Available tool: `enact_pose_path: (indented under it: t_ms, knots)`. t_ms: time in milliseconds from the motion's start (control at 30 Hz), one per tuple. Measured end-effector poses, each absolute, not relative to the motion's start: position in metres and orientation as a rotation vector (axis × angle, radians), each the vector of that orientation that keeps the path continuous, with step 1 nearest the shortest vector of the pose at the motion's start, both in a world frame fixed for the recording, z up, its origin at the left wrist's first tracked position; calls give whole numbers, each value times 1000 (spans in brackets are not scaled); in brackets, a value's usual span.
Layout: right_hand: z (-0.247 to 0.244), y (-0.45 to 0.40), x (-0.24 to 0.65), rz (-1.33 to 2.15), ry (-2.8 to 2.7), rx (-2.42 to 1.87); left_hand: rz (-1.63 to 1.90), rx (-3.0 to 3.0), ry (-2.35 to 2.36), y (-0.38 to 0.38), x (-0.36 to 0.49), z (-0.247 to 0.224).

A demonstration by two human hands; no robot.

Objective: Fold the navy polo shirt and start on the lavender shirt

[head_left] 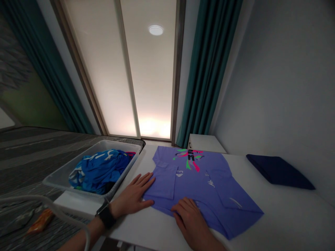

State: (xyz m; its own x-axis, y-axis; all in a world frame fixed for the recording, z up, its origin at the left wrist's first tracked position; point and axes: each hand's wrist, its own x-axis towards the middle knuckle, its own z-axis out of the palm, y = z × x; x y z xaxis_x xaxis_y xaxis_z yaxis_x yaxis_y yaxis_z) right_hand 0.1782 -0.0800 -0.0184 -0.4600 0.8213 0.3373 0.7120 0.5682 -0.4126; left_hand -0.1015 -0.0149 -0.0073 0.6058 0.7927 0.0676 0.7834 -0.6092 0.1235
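A purple T-shirt (193, 188) lies spread on a white table (146, 230), with pink, green and black print near its far edge. Its left flap is turned inward over the body, and the right side reaches out to a point. My left hand (134, 195) lies flat and open at the shirt's left edge, fingertips on the cloth. At the near edge, by the curved neckline, my right hand (191, 219) has its fingers bent and close together on the fabric. The thumb is tucked beside them, apparently on a bit of the cloth.
Left of the shirt stands a translucent plastic bin (59, 174) holding crumpled blue clothing (102, 170). A folded navy cloth (278, 170) rests at the table's right, by the wall. A white cable (52, 205) arcs across the lower left. Behind the table is a white cabinet (206, 142).
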Motion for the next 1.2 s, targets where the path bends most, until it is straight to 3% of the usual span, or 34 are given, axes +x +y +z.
enact_pose_path:
  t_ms: [1200]
  knots:
    - [-27, -86, 186, 346, -2253, -1235, 229, 2748, 1322, -17, -100, -4]
